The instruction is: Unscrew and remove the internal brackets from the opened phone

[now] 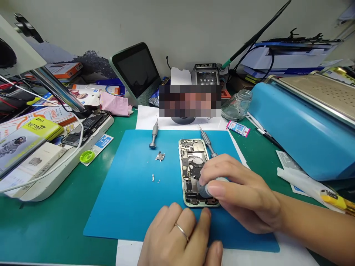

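Observation:
An opened smartphone (193, 173) with a pale green frame lies on the blue mat (133, 207), its inner boards bare. My right hand (244, 192) pinches the grey knurled handle of a screwdriver (204, 190) over the phone's lower right part; its tip is hidden. My left hand (180, 236), a ring on one finger, rests loosely bent on the mat below the phone. Its index fingertip is at the phone's bottom edge; whether they touch I cannot tell. A second screwdriver (206, 139) lies right of the phone, a third (154, 135) to its upper left.
A small metal shield piece (160, 156), a tiny bracket (152, 177) and specks lie left of the phone. Around the mat are a glass jar (237, 105), a blue machine (285, 125), a dark-screened display (135, 70), a soldering station (206, 75) and a battery box (30, 144).

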{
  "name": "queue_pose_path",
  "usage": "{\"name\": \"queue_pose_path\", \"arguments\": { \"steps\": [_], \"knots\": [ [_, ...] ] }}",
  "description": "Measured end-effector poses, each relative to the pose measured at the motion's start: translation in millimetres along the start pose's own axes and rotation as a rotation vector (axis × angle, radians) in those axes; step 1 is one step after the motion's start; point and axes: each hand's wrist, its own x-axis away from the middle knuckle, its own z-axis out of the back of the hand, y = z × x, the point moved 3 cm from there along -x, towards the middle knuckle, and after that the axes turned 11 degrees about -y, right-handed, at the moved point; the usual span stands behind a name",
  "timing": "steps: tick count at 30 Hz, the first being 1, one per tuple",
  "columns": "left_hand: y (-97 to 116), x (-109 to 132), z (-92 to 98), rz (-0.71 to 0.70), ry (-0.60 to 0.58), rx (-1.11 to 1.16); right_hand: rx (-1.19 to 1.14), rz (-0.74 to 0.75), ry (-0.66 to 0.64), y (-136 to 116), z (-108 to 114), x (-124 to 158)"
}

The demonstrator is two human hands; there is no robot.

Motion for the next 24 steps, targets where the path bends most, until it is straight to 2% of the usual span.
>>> {"name": "queue_pose_path", "arguments": {
  "steps": [4, 9, 13, 24],
  "knots": [
    [-0.8, 0.4, -6.5, 0.068, 0.013, 0.026, 0.014, -0.007, 0.001, 1.2, 0.1, -2.1],
    [1.6, 1.5, -9.7, 0.081, -0.020, -0.022, -0.012, -0.010, 0.034, 1.6, -2.5, -2.0],
    [0.4, 1.9, -9.3, 0.038, -0.047, -0.086, -0.065, 0.009, 0.041, 2.3, -4.8, -0.9],
    [-5.3, 10.5, -13.1, -0.054, 0.041, -0.251, -0.052, 0.011, 0.003, -1.2, -0.2, 2.0]
  ]
}}
